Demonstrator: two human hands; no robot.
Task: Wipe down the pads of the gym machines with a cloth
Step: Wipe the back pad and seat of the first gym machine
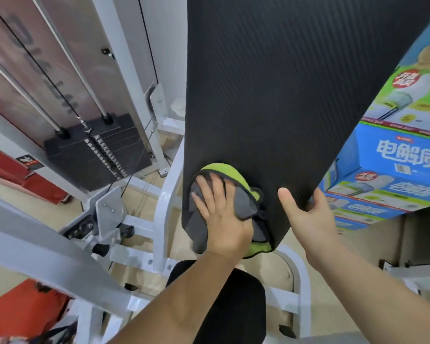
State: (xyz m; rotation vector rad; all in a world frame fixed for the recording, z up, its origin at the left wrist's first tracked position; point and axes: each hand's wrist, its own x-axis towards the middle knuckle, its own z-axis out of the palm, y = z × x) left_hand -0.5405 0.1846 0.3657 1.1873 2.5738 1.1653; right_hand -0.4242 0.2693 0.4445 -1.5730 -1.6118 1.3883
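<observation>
Head view, looking down a gym machine; black ribbed back pad fills the middle of the frame, running from top to just above the seat pad; grey cloth with green trim lies flat against the lower left part of the back pad, its bottom edge hanging past the pad's lower end.

Left hand flat on the cloth, fingers straight and spread, palm pressing the cloth onto the pad; thumb partly hidden by a fold of the cloth.

Right hand clamped on the lower right edge of the back pad; thumb laid on the front face, other fingers curled round behind the edge; just beside the cloth, not touching it.

White frame runs down the pad's left side; weight stack with cable and two guide rods stands further left, well apart from the hands; blue and green printed cartons stacked on the right, behind the pad's edge; red padded surface at far left.
</observation>
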